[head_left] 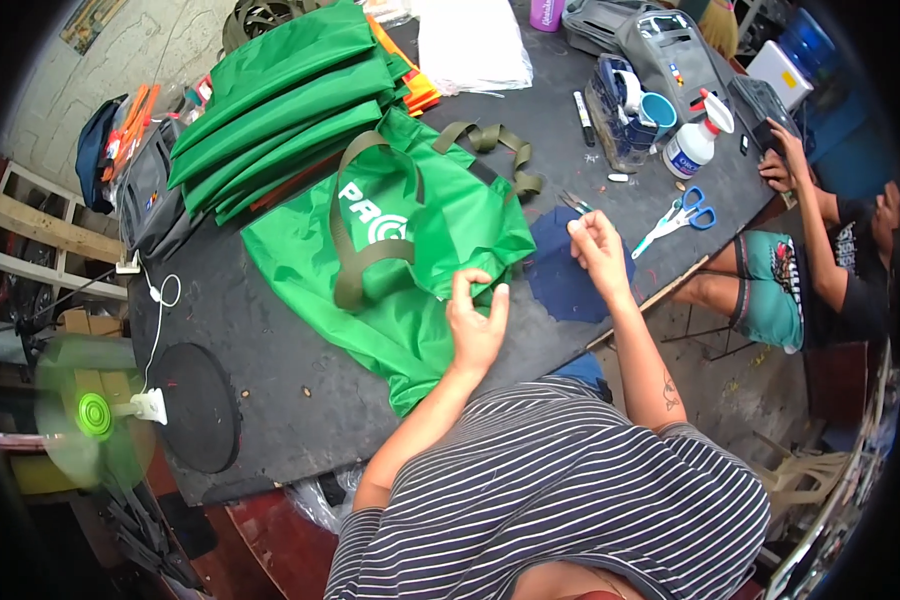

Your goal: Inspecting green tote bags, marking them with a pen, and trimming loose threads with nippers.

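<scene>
A green fabric bag (410,260) with olive webbing straps (355,250) lies spread on the dark table (270,340). My left hand (477,320) pinches the bag's near edge between thumb and fingers. My right hand (598,250) is raised over a dark blue round fabric piece (560,285), fingers pinched on a small metal snipping tool (574,203). The tool's tip points away from me.
A stack of folded green bags (280,110) lies at the far left. Blue-handled scissors (682,215), a spray bottle (695,140), a marker (582,115) and a clear box (620,115) lie at right. Another person (820,260) sits at the table's right end. A green fan (95,415) stands at left.
</scene>
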Motion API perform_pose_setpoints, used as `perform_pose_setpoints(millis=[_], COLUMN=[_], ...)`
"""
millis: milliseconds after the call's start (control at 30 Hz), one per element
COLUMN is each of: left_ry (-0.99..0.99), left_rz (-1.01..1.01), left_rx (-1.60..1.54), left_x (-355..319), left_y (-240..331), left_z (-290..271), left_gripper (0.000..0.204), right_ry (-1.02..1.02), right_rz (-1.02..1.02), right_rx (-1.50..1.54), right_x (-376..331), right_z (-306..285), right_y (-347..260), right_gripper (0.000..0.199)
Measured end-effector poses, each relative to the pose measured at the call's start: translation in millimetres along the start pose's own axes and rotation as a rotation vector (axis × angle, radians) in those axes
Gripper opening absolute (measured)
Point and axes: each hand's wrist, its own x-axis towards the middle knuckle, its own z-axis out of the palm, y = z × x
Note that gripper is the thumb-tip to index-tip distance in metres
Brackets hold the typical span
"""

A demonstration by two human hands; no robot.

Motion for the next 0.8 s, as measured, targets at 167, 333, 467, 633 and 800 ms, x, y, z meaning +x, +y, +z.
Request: perform_pose_setpoints(millis=[167,333,467,633,800], left_ry=[0.024,0.025,0.021,0.016,0.02], left_rz=[-0.158,-0.171,-0.142,-0.158,-0.126], left_rx=[-0.037,-0.034,-0.009,-0.036,-0.048], left_x=[-3,-3,-3,-4,-3], left_y=[-5,-7,-7,-8,-10], left_z=[-1,0,-1,-1,-1], left_gripper=[0.022,0.02,0.019,0.019,0.019], right_ry=[0.021,0.041,0.035,0.052,0.047], right_rz=[-0.122,-0.179,-0.238,-0.272,-0.255], right_rx=[-0.22,-0.379,-0.421,-0.394,-0.399], right_x=[-13,-29,-29,-27,-28], right_z=[2,29,40,42,40], right_y=[11,-1,-1,0,-1], right_gripper=[0.026,0.027,0.025,0.021,0.023])
